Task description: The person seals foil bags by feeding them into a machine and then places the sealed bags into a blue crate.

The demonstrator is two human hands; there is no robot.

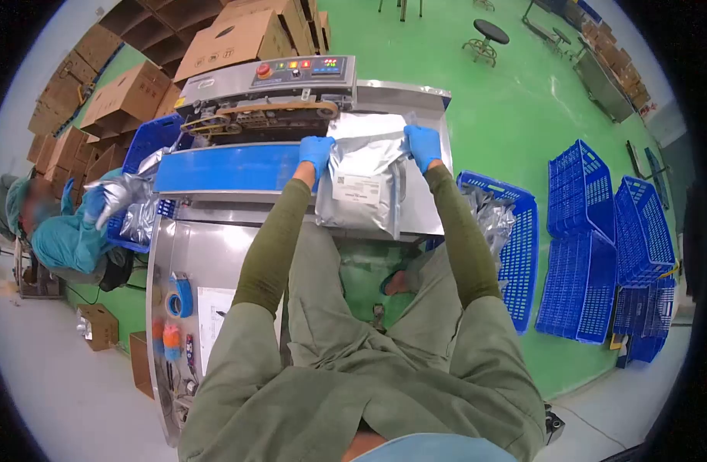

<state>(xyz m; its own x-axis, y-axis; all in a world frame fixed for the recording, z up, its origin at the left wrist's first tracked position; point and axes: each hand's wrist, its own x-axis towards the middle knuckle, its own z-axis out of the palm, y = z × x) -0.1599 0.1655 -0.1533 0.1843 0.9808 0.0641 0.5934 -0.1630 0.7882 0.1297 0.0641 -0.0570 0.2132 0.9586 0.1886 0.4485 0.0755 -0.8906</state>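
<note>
A silver foil bag [369, 154] with a white printed label lies in front of me, at the right end of the band sealer [269, 88]. My left hand [316, 154], in a blue glove, is closed on the bag's left upper edge, close to the sealer's inlet. On the opposite edge, my right hand [423, 146], also gloved in blue, grips the bag near its top corner. The bag's lower end hangs over the metal table edge toward my lap. Left of the bag runs the sealer's blue conveyor belt [226, 168].
A blue crate [523, 254] with foil bags stands at my right, with stacked blue crates [580, 192] beyond. Tape [174, 304] and paper [215, 316] lie on the left metal table [222, 239]. At far left, a co-worker [72, 231] handles a foil bag.
</note>
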